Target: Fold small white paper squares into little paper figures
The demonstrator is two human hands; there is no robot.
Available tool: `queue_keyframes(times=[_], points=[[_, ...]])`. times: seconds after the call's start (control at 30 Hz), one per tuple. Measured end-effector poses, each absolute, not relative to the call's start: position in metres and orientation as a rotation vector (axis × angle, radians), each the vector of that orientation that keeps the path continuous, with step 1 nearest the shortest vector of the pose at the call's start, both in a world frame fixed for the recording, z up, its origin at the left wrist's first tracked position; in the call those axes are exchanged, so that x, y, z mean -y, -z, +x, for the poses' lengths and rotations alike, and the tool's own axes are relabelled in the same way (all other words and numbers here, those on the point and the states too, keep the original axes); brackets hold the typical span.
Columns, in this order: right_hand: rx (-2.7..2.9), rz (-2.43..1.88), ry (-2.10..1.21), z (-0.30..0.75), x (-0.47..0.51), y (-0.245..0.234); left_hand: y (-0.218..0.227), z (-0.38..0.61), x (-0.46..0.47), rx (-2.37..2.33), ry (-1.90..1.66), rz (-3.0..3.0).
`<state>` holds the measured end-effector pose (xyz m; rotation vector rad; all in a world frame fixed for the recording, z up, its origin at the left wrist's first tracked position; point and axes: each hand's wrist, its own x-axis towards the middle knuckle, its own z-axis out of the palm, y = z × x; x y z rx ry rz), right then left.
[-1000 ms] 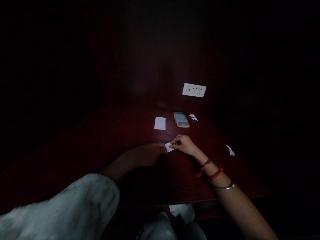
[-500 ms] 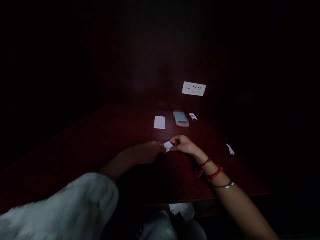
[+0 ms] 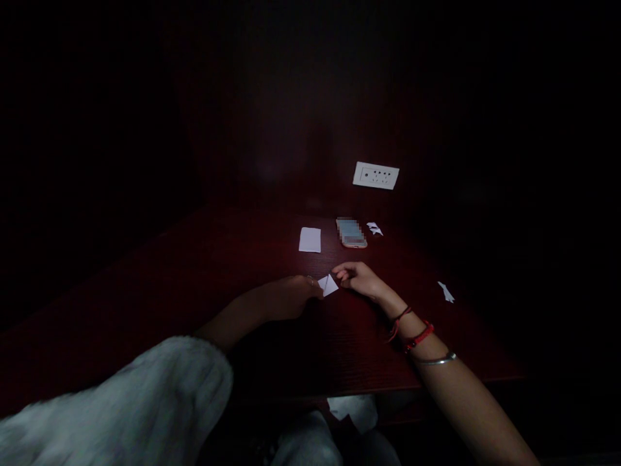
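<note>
A small folded piece of white paper shows between my hands over the dark red table. My left hand grips its left edge; most of those fingers are in shadow. Just to the paper's upper right is my right hand, apart from it, with bent fingers and nothing visible in them. A crease or raised flap runs across the paper.
Toward the back of the table lie a white paper pad or stack, a phone and small paper scraps. Another folded strip is at the right. A wall socket sits above. White paper shows below the table edge.
My right hand has let go of the folded paper and moved slightly away to the right. More of the paper now shows, while my left hand keeps its hold.
</note>
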<state>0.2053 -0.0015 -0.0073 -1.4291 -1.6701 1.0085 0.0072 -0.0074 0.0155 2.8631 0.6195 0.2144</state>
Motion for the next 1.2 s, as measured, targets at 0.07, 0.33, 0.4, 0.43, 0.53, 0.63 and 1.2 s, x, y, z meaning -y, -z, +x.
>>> queue_keyframes(times=[0.07, 0.33, 0.4, 0.43, 0.53, 0.63, 1.2], points=[[1.726, -1.401, -0.957, 0.206, 0.001, 0.008, -0.017, 0.008, 0.009, -0.629, -0.208, 2.865], [1.980, -1.422, -0.677, 0.202, 0.004, 0.013, -0.019, 0.006, 0.005, -0.666, -0.291, 2.867], [1.985, -1.427, -0.686, 0.201, 0.005, 0.012, -0.013, 0.007, 0.001, -0.737, -0.414, 2.854], [1.986, -1.429, -0.679, 0.200, 0.006, 0.012, -0.010, 0.008, -0.001, -0.787, -0.475, 2.842], [1.978, -1.441, -0.645, 0.198, 0.009, 0.010, 0.003, 0.012, -0.008, -0.945, -0.568, 2.783], [1.966, -1.437, -0.691, 0.196, 0.010, 0.011, 0.010, 0.015, -0.013, -1.032, -0.543, 2.719], [1.934, -1.432, -0.656, 0.192, 0.016, 0.007, 0.008, 0.021, -0.010, -1.109, -0.616, 2.501]])
